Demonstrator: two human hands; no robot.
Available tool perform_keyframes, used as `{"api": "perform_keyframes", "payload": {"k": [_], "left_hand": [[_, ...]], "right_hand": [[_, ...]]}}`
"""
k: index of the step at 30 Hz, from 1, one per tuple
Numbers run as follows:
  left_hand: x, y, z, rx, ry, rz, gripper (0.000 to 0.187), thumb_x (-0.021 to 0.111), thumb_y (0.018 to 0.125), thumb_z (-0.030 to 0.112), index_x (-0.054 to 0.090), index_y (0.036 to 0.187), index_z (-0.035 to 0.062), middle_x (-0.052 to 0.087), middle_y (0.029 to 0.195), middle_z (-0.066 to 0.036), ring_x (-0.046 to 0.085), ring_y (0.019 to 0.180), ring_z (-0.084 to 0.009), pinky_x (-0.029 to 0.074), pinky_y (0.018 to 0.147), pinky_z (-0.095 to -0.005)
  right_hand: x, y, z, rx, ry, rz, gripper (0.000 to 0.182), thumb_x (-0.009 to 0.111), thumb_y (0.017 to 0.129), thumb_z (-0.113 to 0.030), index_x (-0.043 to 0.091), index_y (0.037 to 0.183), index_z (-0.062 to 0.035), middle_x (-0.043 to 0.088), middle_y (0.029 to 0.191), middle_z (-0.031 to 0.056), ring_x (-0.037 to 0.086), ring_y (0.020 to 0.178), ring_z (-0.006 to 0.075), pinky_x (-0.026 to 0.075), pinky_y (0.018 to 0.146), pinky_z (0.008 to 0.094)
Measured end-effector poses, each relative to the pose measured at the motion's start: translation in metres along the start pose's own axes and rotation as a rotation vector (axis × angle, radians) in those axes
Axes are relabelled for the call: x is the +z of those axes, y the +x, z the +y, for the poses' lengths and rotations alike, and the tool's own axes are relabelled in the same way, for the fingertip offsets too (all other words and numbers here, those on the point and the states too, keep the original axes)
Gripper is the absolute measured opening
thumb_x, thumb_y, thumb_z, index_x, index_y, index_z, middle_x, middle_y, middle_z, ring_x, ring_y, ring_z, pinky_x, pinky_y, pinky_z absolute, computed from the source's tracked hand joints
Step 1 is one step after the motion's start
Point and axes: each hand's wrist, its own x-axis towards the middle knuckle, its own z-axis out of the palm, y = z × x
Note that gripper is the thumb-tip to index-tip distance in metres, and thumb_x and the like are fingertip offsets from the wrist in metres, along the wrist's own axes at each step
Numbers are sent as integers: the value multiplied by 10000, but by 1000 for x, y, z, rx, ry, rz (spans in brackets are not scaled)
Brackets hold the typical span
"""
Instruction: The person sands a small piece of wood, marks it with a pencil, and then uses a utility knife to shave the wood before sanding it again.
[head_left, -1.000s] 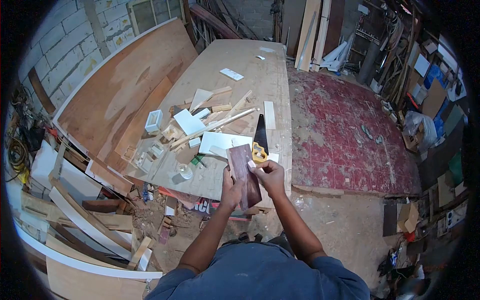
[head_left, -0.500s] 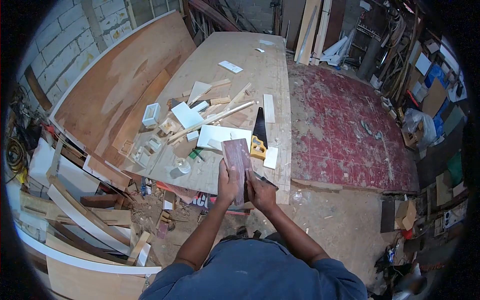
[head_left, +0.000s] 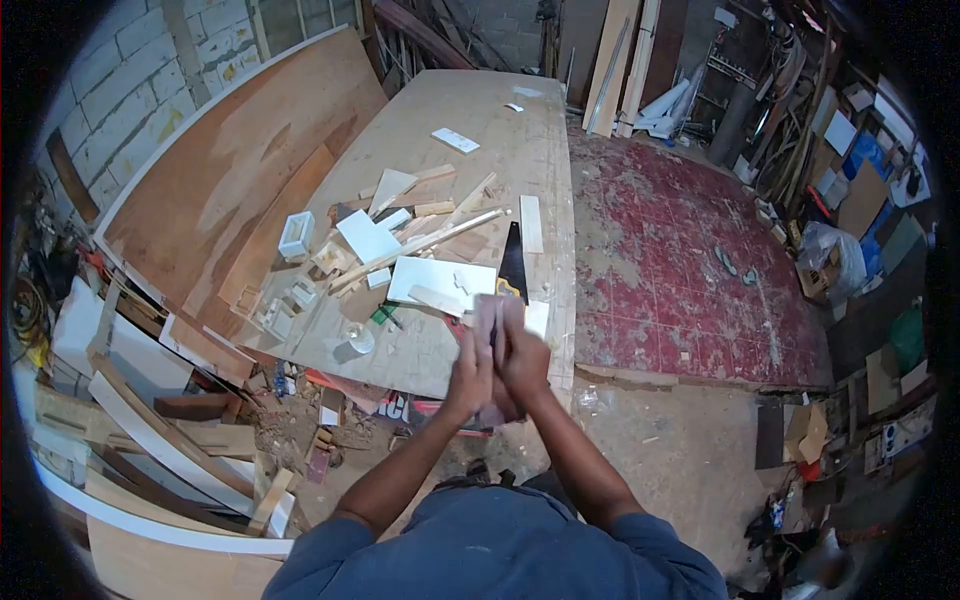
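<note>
Both hands are over the near edge of a wooden table [head_left: 408, 365]. Between them is a reddish-brown flat piece [head_left: 489, 309], blurred by motion. My left hand [head_left: 468, 381] is closed on its left side. My right hand [head_left: 525, 366] wraps round its right side. Just beyond lies a white board [head_left: 430, 277] with a pale strip on it. A handsaw [head_left: 513, 262] with a yellow handle is partly hidden behind the hands. A small white piece [head_left: 537, 318] lies by my right hand.
Wood strips [head_left: 430, 240], white offcuts [head_left: 368, 237], a small white box [head_left: 296, 234] and a clear cup [head_left: 360, 338] are on the table. A large plywood sheet [head_left: 240, 160] leans at left. Curved boards [head_left: 165, 440] lie lower left. Sandals [head_left: 735, 266] rest on the red floor [head_left: 680, 270].
My hands have come closer together around the reddish-brown piece, which now stands more edge-on. The dark tool by my right hand no longer shows. The view has shifted slightly.
</note>
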Motion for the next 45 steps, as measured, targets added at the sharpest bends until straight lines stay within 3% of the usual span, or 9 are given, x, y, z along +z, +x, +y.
{"api": "perform_keyframes", "payload": {"k": [3, 5, 7, 17, 23, 26, 29, 32, 45], "left_hand": [[6, 0, -4, 89, -80, -12, 414, 431, 957, 230, 374, 1297, 0, 568, 1134, -297, 555, 1095, -443, 441, 900, -463], [-4, 21, -8, -42, -146, 93, 399, 414, 962, 245, 385, 1271, -6, 579, 1101, -302, 571, 1062, -446, 448, 872, -479], [-13, 31, -10, -65, -185, 112, 396, 406, 963, 259, 386, 1267, 6, 590, 1055, -308, 579, 1023, -463, 453, 845, -492], [-26, 33, 18, -1, -114, 148, 328, 425, 969, 240, 455, 1179, -10, 621, 993, -272, 629, 954, -406, 488, 796, -435], [10, -9, -9, 14, -7, -25, 395, 441, 964, 278, 424, 1234, -10, 576, 976, -348, 550, 956, -527, 456, 771, -526], [10, -11, -24, -51, 61, 69, 365, 436, 956, 271, 455, 1201, 1, 587, 1051, -237, 588, 997, -362, 447, 859, -429], [-10, 1, -31, -97, -71, 176, 361, 455, 959, 277, 443, 1181, -7, 606, 959, -271, 613, 900, -435, 466, 756, -467], [-20, 7, -37, -21, -103, 215, 314, 454, 957, 247, 446, 1141, -8, 598, 937, -242, 613, 883, -386, 462, 781, -432], [-19, -7, 26, -80, -49, 185, 417, 474, 940, 183, 397, 1285, -38, 576, 1106, -258, 573, 1048, -376, 432, 917, -397]], "right_hand": [[1, 11, 3, 11, 79, 83, 363, 558, 885, -167, 569, 1236, -75, 587, 666, 217, 594, 575, 374, 470, 526, 433], [4, -28, 4, 49, -146, -243, 362, 571, 882, -139, 570, 1239, -77, 605, 700, 210, 610, 605, 362, 478, 563, 436], [3, -52, -9, -190, -3, -52, 472, 602, 846, -153, 526, 1311, -118, 598, 673, 198, 571, 543, 328, 422, 536, 431], [-4, -50, -10, -118, -90, -210, 466, 582, 842, -170, 535, 1299, -97, 650, 884, 169, 563, 656, 343, 385, 657, 426], [10, 36, 26, 11, -49, -31, 376, 560, 879, -187, 586, 1224, -41, 646, 957, 202, 565, 701, 402, 433, 684, 430], [4, 64, 41, 178, 272, -1, 345, 552, 935, -207, 573, 1233, -33, 664, 881, 138, 588, 674, 273, 464, 638, 344], [7, 57, 50, 78, 628, 246, 294, 553, 960, -210, 584, 1185, -23, 592, 799, -12, 518, 619, 80, 451, 537, 259], [-16, 35, 44, 687, 1077, -89, 155, 575, 942, -185, 570, 1003, -43, 559, 772, -9, 491, 595, 48, 431, 513, 229], [-3, -8, 12, 383, 859, -154, 164, 672, 855, -43, 609, 992, 20, 682, 900, 102, 654, 771, 137, 534, 703, 269]]}}
